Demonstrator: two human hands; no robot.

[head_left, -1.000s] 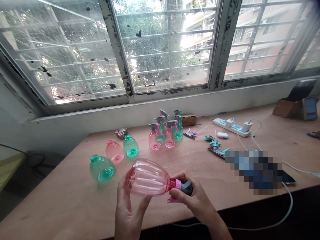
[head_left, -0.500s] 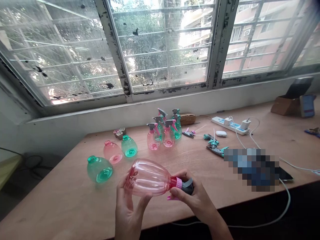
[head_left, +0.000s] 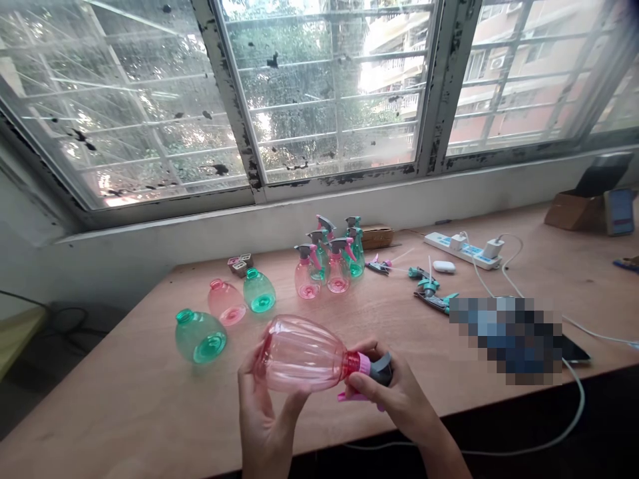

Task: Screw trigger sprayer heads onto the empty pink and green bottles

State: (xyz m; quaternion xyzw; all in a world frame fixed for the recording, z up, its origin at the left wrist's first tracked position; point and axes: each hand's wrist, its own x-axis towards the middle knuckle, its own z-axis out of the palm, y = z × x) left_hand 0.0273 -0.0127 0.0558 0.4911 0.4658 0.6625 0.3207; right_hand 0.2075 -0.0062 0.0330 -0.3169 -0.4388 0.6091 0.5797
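A clear pink spray bottle (head_left: 304, 356) lies sideways in the air above the front of the table, its base to the left. My left hand (head_left: 269, 406) is closed around the base end, thumb along the underside. At the neck, my right hand (head_left: 389, 392) grips the grey and pink spray head (head_left: 380, 370) with thumb and fingers at the pink collar. The head sits against the bottle's mouth; how tightly it is screwed cannot be seen. Left of my hands stand headless bottles: a green one (head_left: 200, 338), a pink one (head_left: 227, 303) and another green one (head_left: 259, 291).
Several bottles with spray heads (head_left: 338, 269) stand near the wall. Loose spray heads (head_left: 430, 293) lie to the right, near a white case (head_left: 444, 267) and a power strip (head_left: 464, 249). A blurred-out dark device (head_left: 514, 339) with cables lies at the right front of the wooden table (head_left: 124, 372).
Both hands and the pink bottle have shifted slightly right in view. A little more of the pink part below the spray head shows. Both grips stay the same.
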